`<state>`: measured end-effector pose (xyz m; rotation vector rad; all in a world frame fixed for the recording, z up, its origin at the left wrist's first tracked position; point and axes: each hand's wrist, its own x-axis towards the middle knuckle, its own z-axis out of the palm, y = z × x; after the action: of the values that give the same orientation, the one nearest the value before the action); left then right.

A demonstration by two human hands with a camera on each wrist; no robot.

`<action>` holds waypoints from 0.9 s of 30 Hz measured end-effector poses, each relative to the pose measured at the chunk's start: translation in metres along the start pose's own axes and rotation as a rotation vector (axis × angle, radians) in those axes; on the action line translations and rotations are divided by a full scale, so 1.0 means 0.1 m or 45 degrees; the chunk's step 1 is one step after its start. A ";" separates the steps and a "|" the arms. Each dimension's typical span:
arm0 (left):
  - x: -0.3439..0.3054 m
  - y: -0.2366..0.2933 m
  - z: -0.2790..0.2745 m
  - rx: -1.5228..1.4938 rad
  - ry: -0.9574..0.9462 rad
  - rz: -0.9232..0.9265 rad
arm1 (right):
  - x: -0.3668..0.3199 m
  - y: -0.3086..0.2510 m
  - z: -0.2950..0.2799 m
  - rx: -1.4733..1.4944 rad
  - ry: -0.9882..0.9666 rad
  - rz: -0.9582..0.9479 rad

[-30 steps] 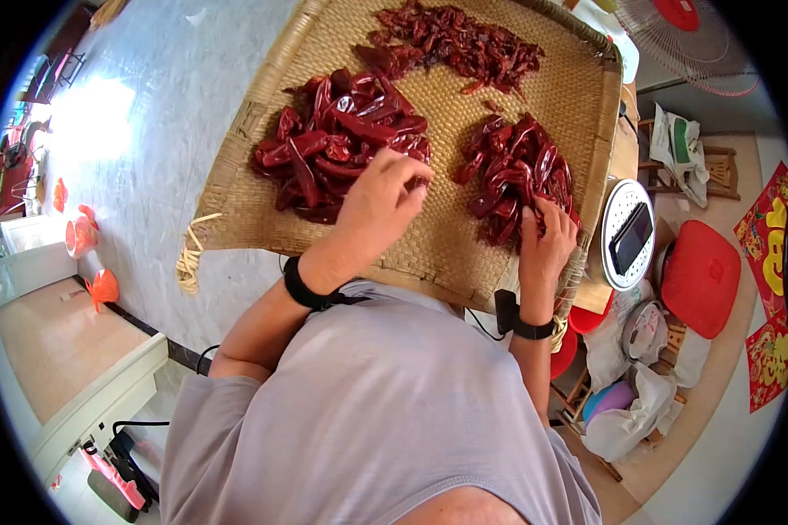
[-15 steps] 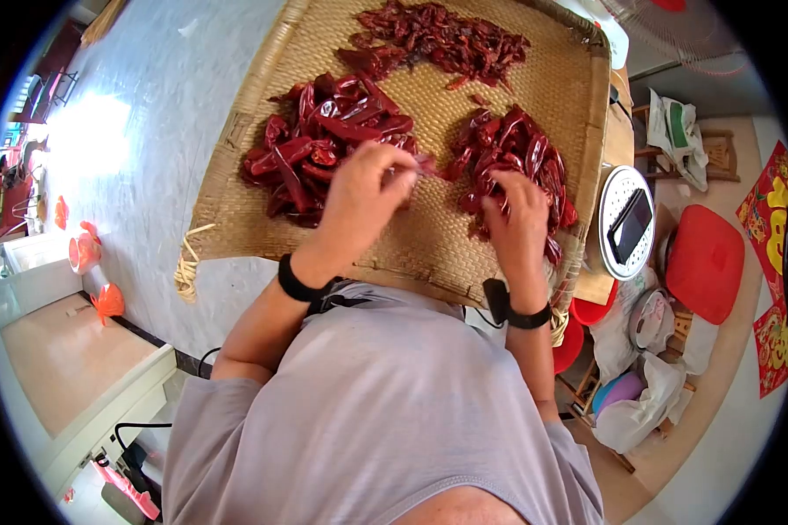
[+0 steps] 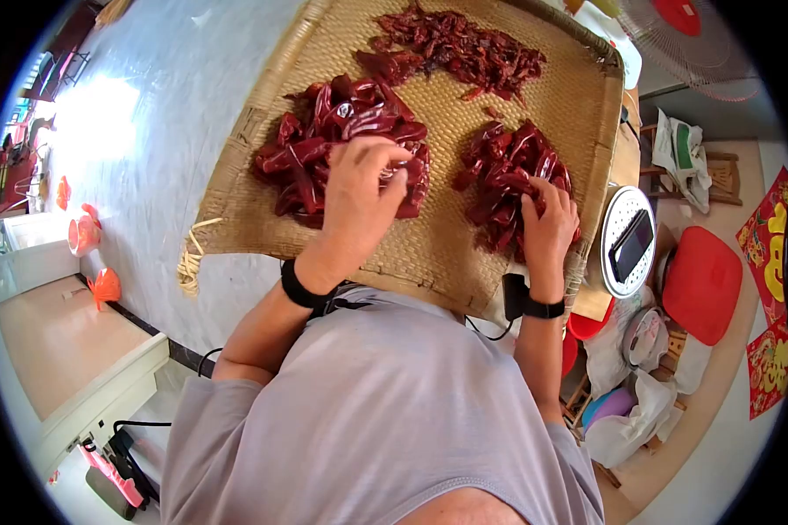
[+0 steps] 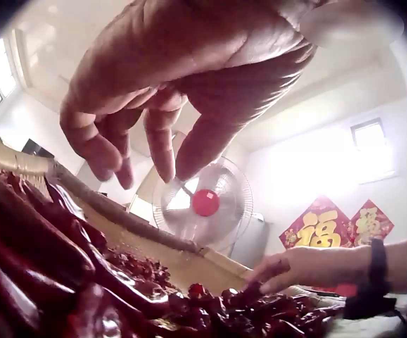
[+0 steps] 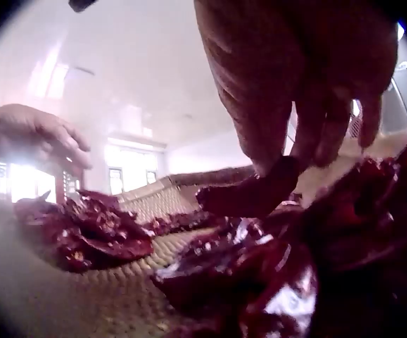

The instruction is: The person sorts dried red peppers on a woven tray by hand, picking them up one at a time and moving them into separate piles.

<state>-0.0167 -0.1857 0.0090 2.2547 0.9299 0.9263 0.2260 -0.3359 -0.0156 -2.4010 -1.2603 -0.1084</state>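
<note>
A wide woven bamboo tray (image 3: 446, 245) holds three heaps of dried red chilies: a left heap (image 3: 341, 122), a right heap (image 3: 503, 166) and a smaller far heap (image 3: 464, 48). My left hand (image 3: 390, 171) hovers over the near side of the left heap. In the left wrist view the left hand (image 4: 147, 165) hangs with loosely curled fingers and holds nothing. My right hand (image 3: 534, 197) rests on the near edge of the right heap. In the right wrist view the right hand (image 5: 295, 165) pinches a dark chili (image 5: 249, 196) between thumb and fingers.
A white perforated round dish (image 3: 617, 210) carrying a dark phone (image 3: 632, 241) sits right of the tray. Beyond it are a red lid (image 3: 700, 280), plastic bags (image 3: 626, 420), a fan (image 3: 683, 26) and red paper decorations (image 3: 770, 236). Pale marbled surface (image 3: 149, 131) lies left.
Half a second ago both hands met near the tray's middle. Now the left hand is back over the left heap and the right hand has moved right onto its heap.
</note>
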 end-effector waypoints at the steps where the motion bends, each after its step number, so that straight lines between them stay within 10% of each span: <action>1: -0.01 0.03 0.02 -0.162 -0.105 -0.116 | -0.02 -0.07 -0.04 0.201 -0.028 0.037; 7: -0.10 0.17 0.20 -0.637 -0.517 -0.262 | -0.25 -0.55 0.07 1.109 -0.352 0.230; 17: 0.22 -0.01 -0.06 -0.225 -0.001 -0.266 | 0.02 -0.58 0.15 0.460 -0.542 0.080; 27: 0.31 -0.25 0.02 -0.175 -0.092 -0.324 | 0.04 -0.63 0.53 0.021 -0.415 -0.009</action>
<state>-0.0086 -0.1477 0.0028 1.9860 1.0575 0.7657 0.1715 -0.2800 -0.0416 -2.4696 -1.4009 0.3021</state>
